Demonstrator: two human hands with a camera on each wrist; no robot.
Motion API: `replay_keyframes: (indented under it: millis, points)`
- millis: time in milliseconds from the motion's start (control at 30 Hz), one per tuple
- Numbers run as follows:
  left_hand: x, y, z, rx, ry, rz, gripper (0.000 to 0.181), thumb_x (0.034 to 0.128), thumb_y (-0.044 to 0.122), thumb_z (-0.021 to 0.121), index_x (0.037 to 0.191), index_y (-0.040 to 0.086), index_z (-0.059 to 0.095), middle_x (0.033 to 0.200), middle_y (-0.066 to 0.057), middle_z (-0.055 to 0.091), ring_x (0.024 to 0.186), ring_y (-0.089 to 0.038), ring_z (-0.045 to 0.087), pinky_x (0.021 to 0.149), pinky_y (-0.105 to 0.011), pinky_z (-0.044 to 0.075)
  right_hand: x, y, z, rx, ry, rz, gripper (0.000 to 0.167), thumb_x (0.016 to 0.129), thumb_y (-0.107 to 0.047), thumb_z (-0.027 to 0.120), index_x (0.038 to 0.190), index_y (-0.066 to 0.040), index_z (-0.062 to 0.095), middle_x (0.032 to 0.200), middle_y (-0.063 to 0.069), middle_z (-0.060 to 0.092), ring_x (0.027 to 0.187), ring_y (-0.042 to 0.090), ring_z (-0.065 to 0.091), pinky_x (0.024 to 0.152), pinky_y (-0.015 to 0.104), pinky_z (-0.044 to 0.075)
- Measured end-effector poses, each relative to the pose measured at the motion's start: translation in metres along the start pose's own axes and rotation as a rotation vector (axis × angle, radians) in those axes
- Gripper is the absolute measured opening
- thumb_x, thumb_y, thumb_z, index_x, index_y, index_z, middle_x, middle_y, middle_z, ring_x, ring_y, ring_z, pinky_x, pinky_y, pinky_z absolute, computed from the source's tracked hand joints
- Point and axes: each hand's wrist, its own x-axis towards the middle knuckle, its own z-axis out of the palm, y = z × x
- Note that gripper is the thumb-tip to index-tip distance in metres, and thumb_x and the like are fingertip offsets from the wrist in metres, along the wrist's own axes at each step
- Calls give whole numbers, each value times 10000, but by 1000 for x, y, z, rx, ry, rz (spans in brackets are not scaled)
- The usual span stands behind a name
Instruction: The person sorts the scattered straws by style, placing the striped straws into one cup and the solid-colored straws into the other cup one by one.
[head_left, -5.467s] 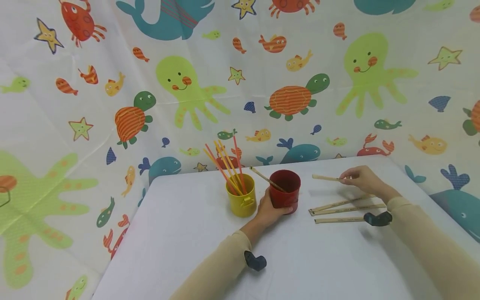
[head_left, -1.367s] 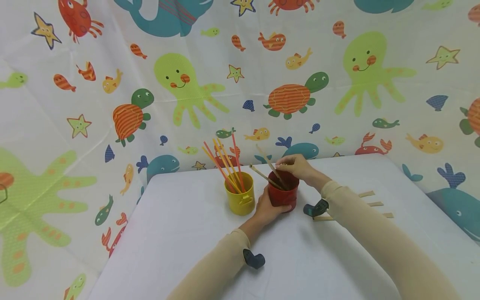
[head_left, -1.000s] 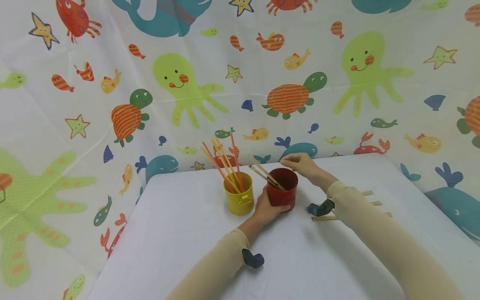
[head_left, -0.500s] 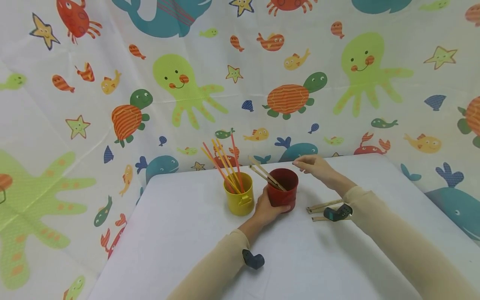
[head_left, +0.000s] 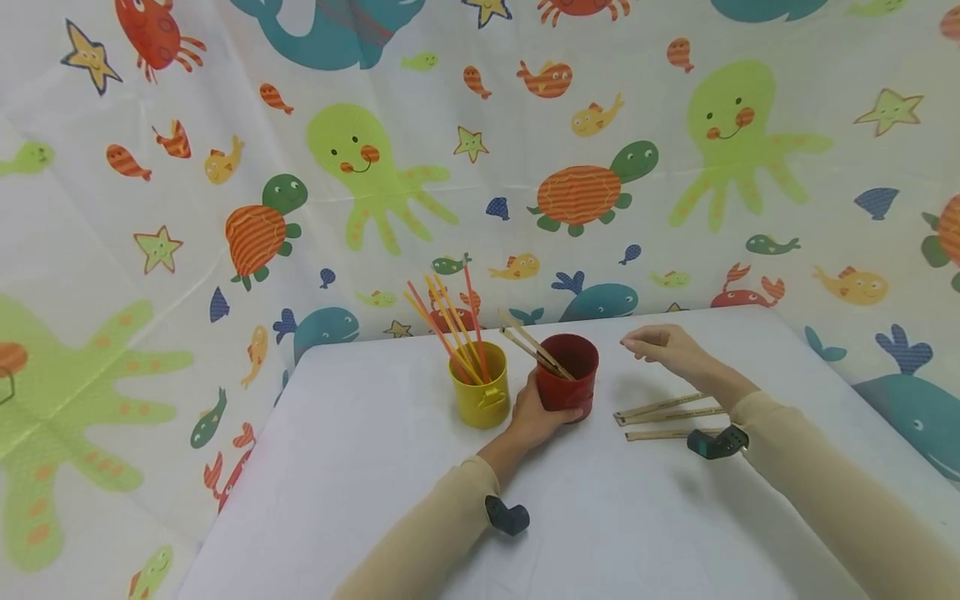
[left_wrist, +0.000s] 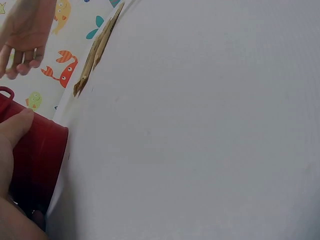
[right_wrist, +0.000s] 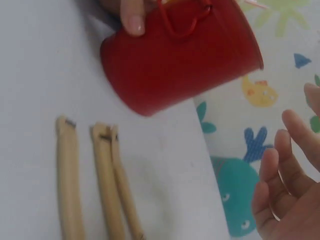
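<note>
A: Take 12 o'clock as straight away from the person. Where is the red cup?
B: The red cup [head_left: 564, 398] sits on the desk [head_left: 375, 467], mouth up, so make it the centre of the dial. Two wooden sticks [head_left: 534, 341] stand inside, leaning out over the rim toward 10 o'clock.
A: And the left hand?
B: The left hand [head_left: 536, 422] is between 7 and 8 o'clock, its fingers clamped round the lower wall, the thumb across the near side.
A: What about the right?
B: The right hand [head_left: 675, 346] hangs in the air between 2 and 3 o'clock, clear of the cup. Its own wrist view shows the fingers loosely bent, with gaps between them.
A: Anything near it?
B: Three more sticks [head_left: 667, 416] lie flat on the desk around 4 o'clock, two close together and the third just beside them, on the person's side.
A: What's at 9?
B: A yellow cup [head_left: 474, 408], just beside the red one, with several red and yellow rods [head_left: 476, 318] leaning mostly toward 11. Behind everything, at 12, hangs a cloth [head_left: 465, 108] printed with sea animals.
</note>
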Motion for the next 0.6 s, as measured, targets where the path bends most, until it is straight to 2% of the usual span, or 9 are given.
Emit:
replay_keyframes:
  millis: [167,267,400,600]
  points:
    - [1,0,0,0,2,-2,950,805,244,860,1556,216,279,1525,0,493,1428,-220,438,1174,-504,429,-13,18,-6,-3,-41,20,520,1041,-387,535,1380,6,568,1380,272,583,1181,334,561,1028,633,468]
    - [2,0,0,7,5,-7,954,803,251,861,1557,219,278,1526,2,492,1427,-219,438,1173,-504,430,-19,29,-7,-7,-64,35,525,1035,-372,554,1388,16,559,1420,275,565,1271,418,533,1068,711,412]
    - [1,0,1,16,8,-17,952,799,258,864,1554,224,284,1527,1,489,1427,-220,435,1169,-504,435,-27,44,-10,-20,-86,34,495,1031,-333,572,1367,29,578,1433,284,555,1354,483,469,1087,722,387]
    - [1,0,1,20,8,-23,943,797,248,865,1546,219,294,1518,-2,494,1424,-224,436,1157,-503,449,-34,68,-19,-65,-114,29,401,1017,-280,608,1295,5,654,1397,276,590,1341,493,484,1086,686,411]
